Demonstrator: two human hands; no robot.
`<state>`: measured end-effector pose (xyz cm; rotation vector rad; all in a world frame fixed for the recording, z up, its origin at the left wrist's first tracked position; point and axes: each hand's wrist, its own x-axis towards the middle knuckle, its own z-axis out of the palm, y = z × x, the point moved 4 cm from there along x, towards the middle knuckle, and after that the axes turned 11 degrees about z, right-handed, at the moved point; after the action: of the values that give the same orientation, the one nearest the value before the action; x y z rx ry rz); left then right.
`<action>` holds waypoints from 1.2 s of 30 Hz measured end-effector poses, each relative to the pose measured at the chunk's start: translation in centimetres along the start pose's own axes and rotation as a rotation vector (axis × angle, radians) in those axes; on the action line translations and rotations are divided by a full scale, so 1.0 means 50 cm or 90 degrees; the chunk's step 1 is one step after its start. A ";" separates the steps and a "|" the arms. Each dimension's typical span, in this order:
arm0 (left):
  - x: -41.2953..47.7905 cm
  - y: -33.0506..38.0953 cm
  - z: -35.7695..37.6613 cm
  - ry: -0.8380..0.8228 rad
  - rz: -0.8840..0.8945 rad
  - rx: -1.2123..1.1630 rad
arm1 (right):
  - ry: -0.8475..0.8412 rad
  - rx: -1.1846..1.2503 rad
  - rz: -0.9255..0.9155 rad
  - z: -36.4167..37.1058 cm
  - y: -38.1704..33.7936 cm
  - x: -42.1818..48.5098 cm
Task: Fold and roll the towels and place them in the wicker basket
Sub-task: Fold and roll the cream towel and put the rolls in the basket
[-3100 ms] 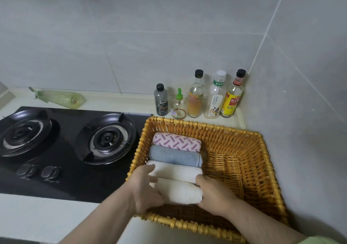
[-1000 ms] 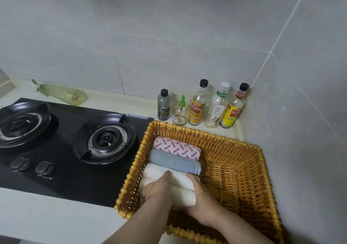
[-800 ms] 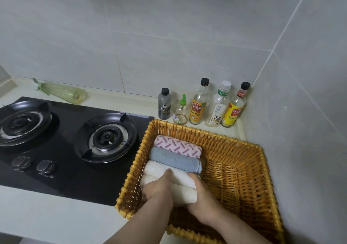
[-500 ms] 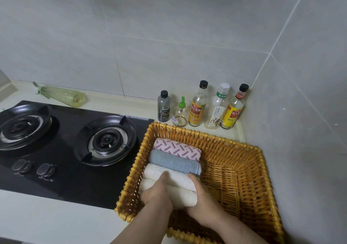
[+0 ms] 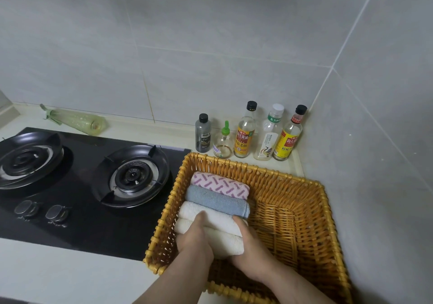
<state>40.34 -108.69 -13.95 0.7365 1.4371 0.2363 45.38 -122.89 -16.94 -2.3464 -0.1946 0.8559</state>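
Pale tabletop (image 5: pixel 70 278) carries the wicker basket (image 5: pixel 293 186); along the basket's left wall lie four rolled towels (image 5: pixel 215 200), and the left hand (image 5: pixel 194 241) and right hand (image 5: pixel 251 248) each clasp the frontmost white towel (image 5: pixel 226 241)

Both hands inside wicker basket (image 5: pixel 328 210) — left hand (image 5: pixel 194 240) and right hand (image 5: pixel 250 245) grip front white roll (image 5: pixel 225 240). Behind it, touching in row — second white roll (image 5: pixel 210 214), blue roll (image 5: pixel 215 200), purple-patterned roll (image 5: pixel 220 184). Bottles (image 5: pixel 243 137) behind basket, stove (image 5: pixel 82 186) at left.
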 end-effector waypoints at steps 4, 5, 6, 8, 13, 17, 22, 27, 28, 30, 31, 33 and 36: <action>0.000 0.002 -0.001 0.015 0.007 0.013 | 0.008 0.012 -0.011 -0.001 0.001 0.002; -0.003 0.001 -0.002 0.022 0.008 0.008 | 0.008 0.012 -0.011 -0.003 0.001 0.004; -0.006 0.003 -0.002 0.030 0.010 0.002 | 0.004 0.010 -0.010 -0.005 0.000 0.004; -0.006 0.005 0.000 0.036 0.010 -0.009 | -0.001 -0.002 -0.008 -0.007 -0.002 0.004; -0.005 0.011 0.000 0.039 0.015 -0.015 | -0.007 -0.077 0.003 -0.014 -0.010 -0.003; -0.014 0.014 -0.006 0.058 0.016 -0.016 | -0.006 -0.145 0.010 -0.023 -0.016 -0.017; -0.023 0.022 -0.011 0.059 0.009 -0.037 | 0.002 -0.189 0.011 -0.031 -0.027 -0.031; -0.023 0.027 -0.015 0.019 0.020 -0.036 | -0.006 -0.168 0.008 -0.039 -0.032 -0.043; -0.022 0.029 -0.016 0.000 0.029 -0.032 | -0.008 -0.163 0.009 -0.041 -0.032 -0.046; -0.024 0.037 -0.021 -0.045 0.041 -0.023 | -0.009 -0.153 0.011 -0.046 -0.033 -0.051; -0.029 0.039 -0.024 -0.069 0.043 -0.016 | -0.010 -0.150 0.013 -0.048 -0.034 -0.053; -0.038 0.044 -0.032 -0.110 0.048 0.004 | -0.013 -0.133 0.020 -0.051 -0.037 -0.058; -0.057 0.053 -0.046 -0.181 0.072 0.036 | -0.021 -0.082 0.035 -0.064 -0.038 -0.065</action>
<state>38.45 -107.54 -9.99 0.8624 1.1368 0.1715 44.97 -124.11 -12.14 -2.4677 -0.2054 0.9344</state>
